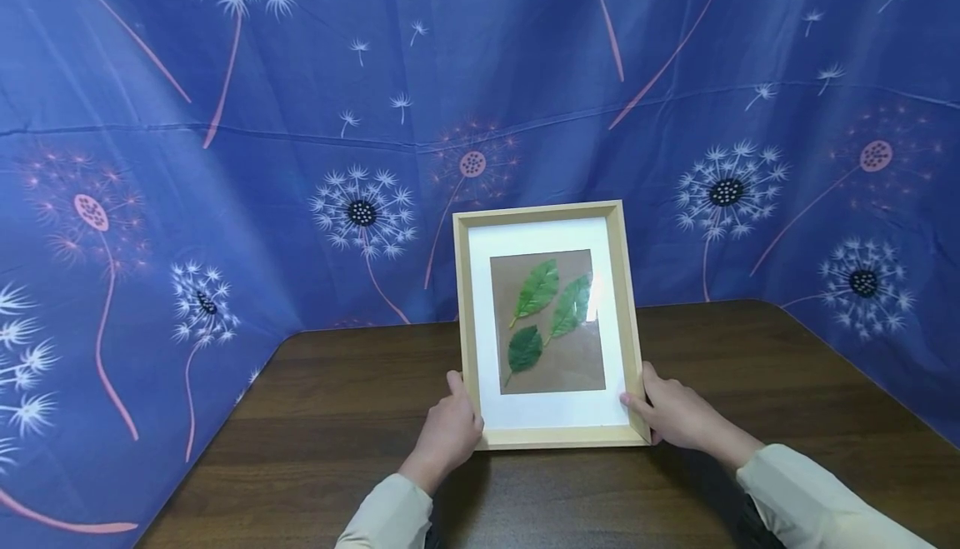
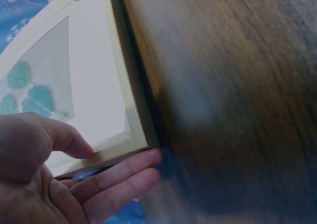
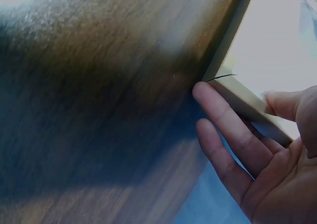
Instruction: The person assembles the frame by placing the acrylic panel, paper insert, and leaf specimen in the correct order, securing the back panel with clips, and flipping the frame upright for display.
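Note:
A light wooden picture frame (image 1: 555, 411) stands nearly upright, slightly tilted, in the head view. Behind its clear pane, a white mat surrounds a brown panel (image 1: 581, 374) with three green leaves (image 1: 525, 349). My left hand (image 1: 447, 428) grips the lower left side, its thumb over the front edge in the left wrist view and two fingers stretched along the outside by the corner. At the lower right, my right hand (image 1: 678, 416) pinches the other side, thumb on the front. Whether the bottom edge touches the table cannot be told.
A dark brown wooden table (image 1: 337, 416) lies under the frame. Blue cloth (image 1: 525, 49) printed with dandelions hangs behind it and along both sides. In the right wrist view, a thin dark strand (image 3: 221, 77) crosses the frame's corner.

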Demonstrator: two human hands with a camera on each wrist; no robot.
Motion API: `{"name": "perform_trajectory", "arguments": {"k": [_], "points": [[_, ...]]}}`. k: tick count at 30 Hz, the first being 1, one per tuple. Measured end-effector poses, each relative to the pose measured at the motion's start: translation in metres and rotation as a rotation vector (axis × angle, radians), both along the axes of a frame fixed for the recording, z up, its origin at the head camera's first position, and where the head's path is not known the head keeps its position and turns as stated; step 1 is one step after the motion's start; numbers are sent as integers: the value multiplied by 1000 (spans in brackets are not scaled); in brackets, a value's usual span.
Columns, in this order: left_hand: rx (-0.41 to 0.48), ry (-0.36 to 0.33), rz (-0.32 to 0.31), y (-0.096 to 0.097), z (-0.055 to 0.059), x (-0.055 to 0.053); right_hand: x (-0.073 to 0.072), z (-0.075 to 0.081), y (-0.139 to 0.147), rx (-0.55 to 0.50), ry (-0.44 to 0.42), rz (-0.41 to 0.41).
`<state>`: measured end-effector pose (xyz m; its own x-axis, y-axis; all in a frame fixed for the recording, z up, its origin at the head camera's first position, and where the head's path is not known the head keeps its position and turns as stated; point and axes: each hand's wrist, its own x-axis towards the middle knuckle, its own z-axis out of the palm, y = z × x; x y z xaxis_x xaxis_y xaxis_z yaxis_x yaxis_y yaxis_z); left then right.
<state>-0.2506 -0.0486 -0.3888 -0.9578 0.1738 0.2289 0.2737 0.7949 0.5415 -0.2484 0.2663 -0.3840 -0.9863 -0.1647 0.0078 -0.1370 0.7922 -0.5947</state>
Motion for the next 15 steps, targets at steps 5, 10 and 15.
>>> {"name": "perform_trajectory", "arguments": {"k": [5,10,15], "points": [[8,-5,7,1,1,-1,-1,0,0,5,4,-8],[4,10,11,1,1,-2,-3,-2,2,-23,11,-4],[40,-40,-17,-4,0,-1,-3,-5,6,-97,13,23]]}}
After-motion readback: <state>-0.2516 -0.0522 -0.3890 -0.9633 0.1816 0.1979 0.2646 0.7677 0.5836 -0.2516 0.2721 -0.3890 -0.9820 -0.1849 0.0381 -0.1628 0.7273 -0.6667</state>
